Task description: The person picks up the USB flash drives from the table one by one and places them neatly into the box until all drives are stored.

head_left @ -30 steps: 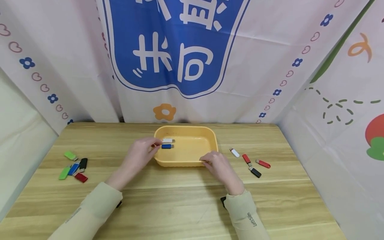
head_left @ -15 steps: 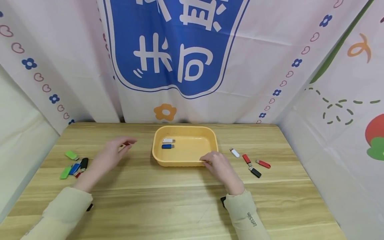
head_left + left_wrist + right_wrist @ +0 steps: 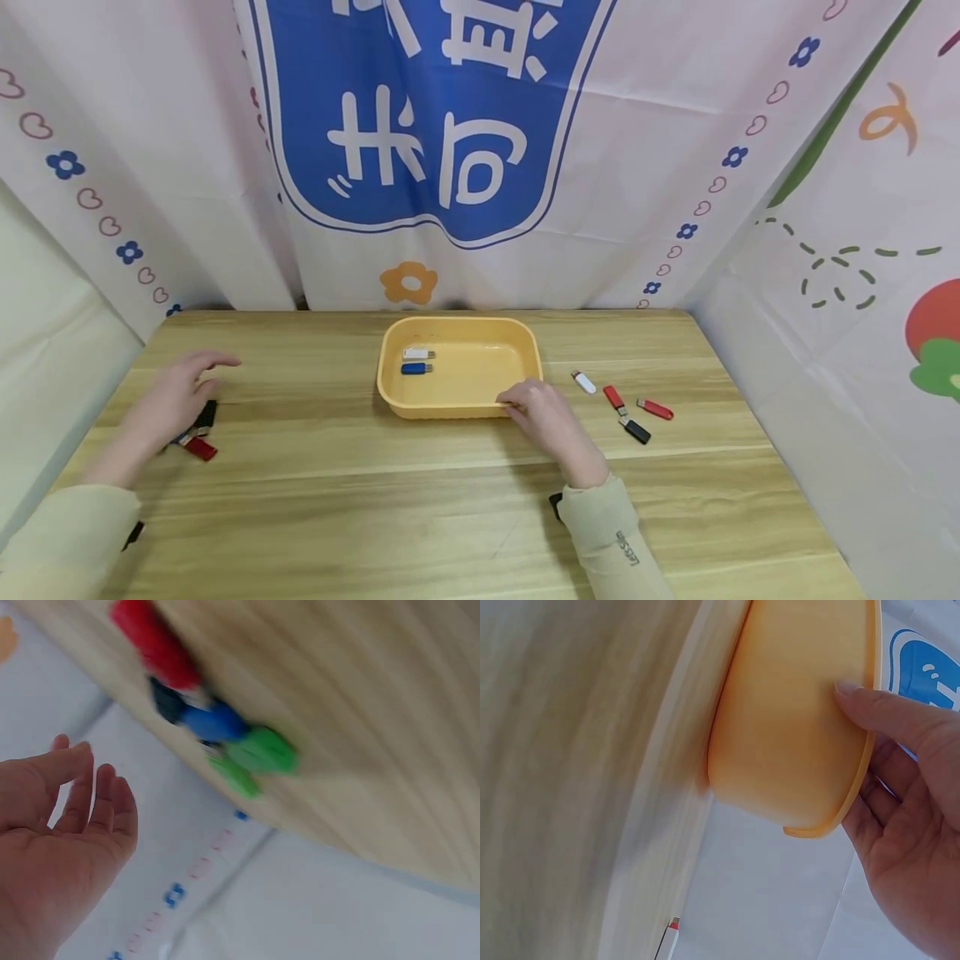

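My left hand (image 3: 167, 406) hovers over the pile of USB flash drives at the left, fingers loosely spread and holding nothing. In the left wrist view the pile shows a red drive (image 3: 159, 646), a black one (image 3: 166, 700), a blue one (image 3: 214, 721) and two green drives (image 3: 261, 751), blurred. My right hand (image 3: 543, 417) pinches the near right rim of a yellow plastic tray (image 3: 457, 411), its thumb (image 3: 889, 712) against the outer wall. Inside the tray, at its left, a white flash drive (image 3: 417, 355) and a blue flash drive (image 3: 415, 368) lie parallel.
Right of the tray lie a white drive (image 3: 584, 382), two red drives (image 3: 656, 409) and a black drive (image 3: 636, 431). The wooden table (image 3: 375, 517) ends at a printed curtain (image 3: 330, 275) behind, with white cloth at both sides.
My left hand has moved from the tray's left side leftward to over the pile of drives, now covering the green ones in the head view. My right hand still holds the rim.
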A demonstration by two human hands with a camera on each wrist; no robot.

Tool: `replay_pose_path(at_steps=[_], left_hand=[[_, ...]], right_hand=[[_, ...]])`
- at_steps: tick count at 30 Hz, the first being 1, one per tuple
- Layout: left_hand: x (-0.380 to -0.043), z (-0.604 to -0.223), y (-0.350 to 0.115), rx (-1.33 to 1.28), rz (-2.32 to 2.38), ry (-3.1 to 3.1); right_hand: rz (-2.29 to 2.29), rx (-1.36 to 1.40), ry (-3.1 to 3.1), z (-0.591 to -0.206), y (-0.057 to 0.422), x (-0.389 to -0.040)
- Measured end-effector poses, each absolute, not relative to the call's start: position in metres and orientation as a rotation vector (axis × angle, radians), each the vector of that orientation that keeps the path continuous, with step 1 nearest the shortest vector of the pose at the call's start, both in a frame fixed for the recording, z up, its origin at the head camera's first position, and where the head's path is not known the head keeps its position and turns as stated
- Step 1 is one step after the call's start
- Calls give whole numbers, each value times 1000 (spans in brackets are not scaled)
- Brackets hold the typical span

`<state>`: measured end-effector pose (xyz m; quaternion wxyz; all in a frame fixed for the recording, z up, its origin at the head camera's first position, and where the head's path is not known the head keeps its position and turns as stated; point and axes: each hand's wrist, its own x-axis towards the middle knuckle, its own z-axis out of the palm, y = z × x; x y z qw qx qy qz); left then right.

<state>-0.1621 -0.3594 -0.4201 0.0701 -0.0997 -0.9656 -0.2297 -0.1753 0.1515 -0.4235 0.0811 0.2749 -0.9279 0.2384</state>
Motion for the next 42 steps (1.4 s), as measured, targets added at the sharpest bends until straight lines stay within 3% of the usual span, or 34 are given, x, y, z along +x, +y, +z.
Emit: replay_pose_path(at_steps=[15,42], left_hand=[[-164,-436,-404,-204,-597,-2984],[-173,-446,-420,-180,-600,-3107]], right_hand=[[700,830,-2754,-425,150,-176],[683,827,-2746,-425,150,-176]])
